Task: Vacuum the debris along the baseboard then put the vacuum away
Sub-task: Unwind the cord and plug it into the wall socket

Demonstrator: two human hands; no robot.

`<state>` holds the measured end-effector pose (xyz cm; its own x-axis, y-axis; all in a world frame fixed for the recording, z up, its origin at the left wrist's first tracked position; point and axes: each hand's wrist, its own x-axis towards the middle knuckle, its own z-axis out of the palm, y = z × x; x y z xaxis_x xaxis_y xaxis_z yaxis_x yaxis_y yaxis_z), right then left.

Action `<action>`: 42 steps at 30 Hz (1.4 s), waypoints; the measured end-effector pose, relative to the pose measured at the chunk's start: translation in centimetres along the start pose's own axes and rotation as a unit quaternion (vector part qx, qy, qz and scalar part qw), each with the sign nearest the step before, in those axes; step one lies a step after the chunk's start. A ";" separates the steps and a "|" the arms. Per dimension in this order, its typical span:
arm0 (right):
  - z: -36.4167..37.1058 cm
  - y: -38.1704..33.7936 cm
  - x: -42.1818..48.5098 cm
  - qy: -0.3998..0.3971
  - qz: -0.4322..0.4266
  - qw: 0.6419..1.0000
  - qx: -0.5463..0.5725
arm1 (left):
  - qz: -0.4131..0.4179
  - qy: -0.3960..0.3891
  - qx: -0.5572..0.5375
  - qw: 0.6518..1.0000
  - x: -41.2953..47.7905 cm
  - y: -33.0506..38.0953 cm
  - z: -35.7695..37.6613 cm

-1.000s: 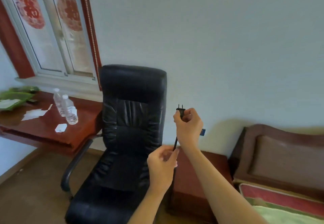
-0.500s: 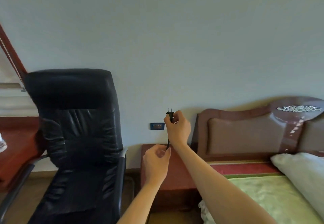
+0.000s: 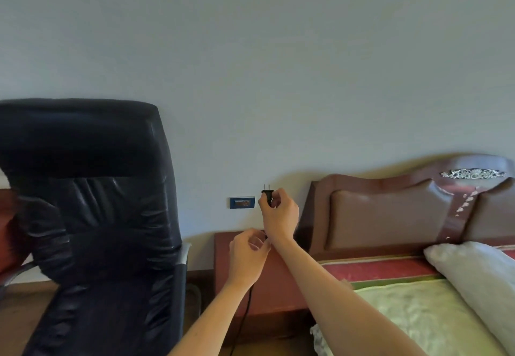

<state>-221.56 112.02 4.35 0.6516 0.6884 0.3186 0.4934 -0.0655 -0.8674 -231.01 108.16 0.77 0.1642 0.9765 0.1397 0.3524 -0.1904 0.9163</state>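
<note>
The right hand (image 3: 279, 216) pinches a black plug (image 3: 266, 194), prongs up, just right of the blue wall outlet (image 3: 242, 202). The left hand (image 3: 248, 255) closes on the cord (image 3: 242, 325), mostly hidden behind the forearm. The vacuum itself is out of frame.

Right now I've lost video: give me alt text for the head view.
The right hand holds a black two-prong plug upright, just right of a blue wall outlet; the left hand pinches its cord below. A black office chair stands left, a bed headboard right.
</note>
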 end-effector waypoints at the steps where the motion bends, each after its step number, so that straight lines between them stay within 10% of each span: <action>1: 0.6 0.4 0.4 -0.001 0.008 1.000 0.001 | -0.007 -0.001 -0.005 1.000 0.6 -0.5 0.2; 42: 30.1 31.3 16.5 -0.184 0.141 0.966 -0.115 | -0.280 -0.019 -0.036 0.959 24.8 -27.8 15.7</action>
<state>-212.67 143.09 -29.07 0.5511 0.8268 -0.1125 0.4679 -0.4178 -0.7788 -222.28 136.09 -27.14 0.0018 0.9192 -0.3939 0.3316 0.3711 0.8674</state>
